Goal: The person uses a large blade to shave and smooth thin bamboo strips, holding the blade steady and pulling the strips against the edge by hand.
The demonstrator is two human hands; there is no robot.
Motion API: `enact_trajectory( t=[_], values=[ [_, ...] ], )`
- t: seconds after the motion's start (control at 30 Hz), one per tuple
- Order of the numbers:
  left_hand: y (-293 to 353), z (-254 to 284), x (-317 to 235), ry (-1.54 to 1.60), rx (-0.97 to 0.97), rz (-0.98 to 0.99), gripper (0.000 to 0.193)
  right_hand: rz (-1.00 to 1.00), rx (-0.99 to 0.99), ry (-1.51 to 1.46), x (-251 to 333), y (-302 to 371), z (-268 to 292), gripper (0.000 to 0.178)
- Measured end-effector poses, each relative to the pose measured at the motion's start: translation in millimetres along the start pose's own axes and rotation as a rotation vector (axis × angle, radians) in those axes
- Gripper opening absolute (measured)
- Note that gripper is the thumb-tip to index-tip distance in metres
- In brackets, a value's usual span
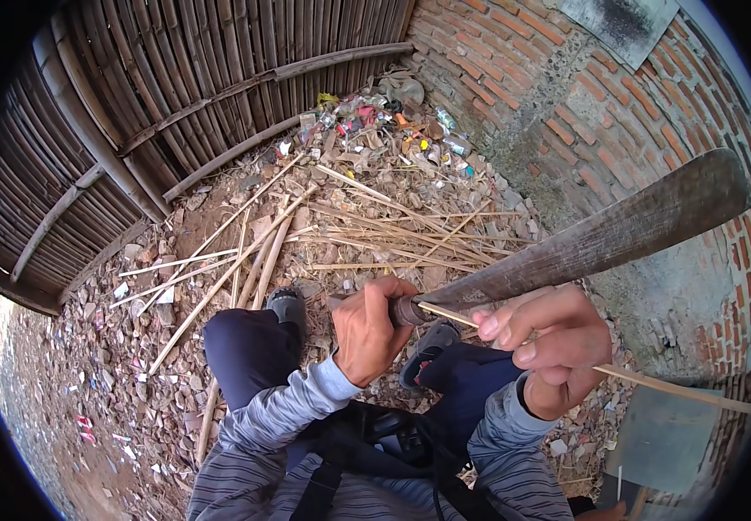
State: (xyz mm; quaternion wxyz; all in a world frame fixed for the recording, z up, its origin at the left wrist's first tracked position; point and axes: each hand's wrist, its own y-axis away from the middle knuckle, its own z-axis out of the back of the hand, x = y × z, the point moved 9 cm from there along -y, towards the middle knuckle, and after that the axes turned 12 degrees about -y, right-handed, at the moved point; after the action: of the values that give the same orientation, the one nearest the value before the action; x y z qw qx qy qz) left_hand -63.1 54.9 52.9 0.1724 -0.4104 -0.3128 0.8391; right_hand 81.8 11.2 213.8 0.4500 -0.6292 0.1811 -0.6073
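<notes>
My left hand point(367, 333) is wrapped round the handle of a machete point(592, 227), whose broad, dark, worn blade points up and to the right. In my right hand point(556, 337) a thin, pale bamboo strip point(675, 388) is pinched between thumb and fingers. One end of the strip meets the blade close to the handle; its other end runs out to the right past my wrist. Whether the edge is cutting into the strip cannot be made out. My knees are bent on both sides of my hands.
Several split bamboo strips point(393, 234) lie loosely crossed on the stony ground ahead. Behind them is a heap of litter point(393, 130) against a brick wall point(584, 113). A bamboo slat fence point(193, 78) closes the left side. A grey flat sheet point(666, 438) lies at the lower right.
</notes>
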Motion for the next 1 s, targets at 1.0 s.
enact_trajectory(
  t=[1.0],
  values=[
    [-6,-10,6,-0.111,0.061,0.042,0.048,-0.061,-0.112,0.466,-3,11,19,0.035]
  ],
)
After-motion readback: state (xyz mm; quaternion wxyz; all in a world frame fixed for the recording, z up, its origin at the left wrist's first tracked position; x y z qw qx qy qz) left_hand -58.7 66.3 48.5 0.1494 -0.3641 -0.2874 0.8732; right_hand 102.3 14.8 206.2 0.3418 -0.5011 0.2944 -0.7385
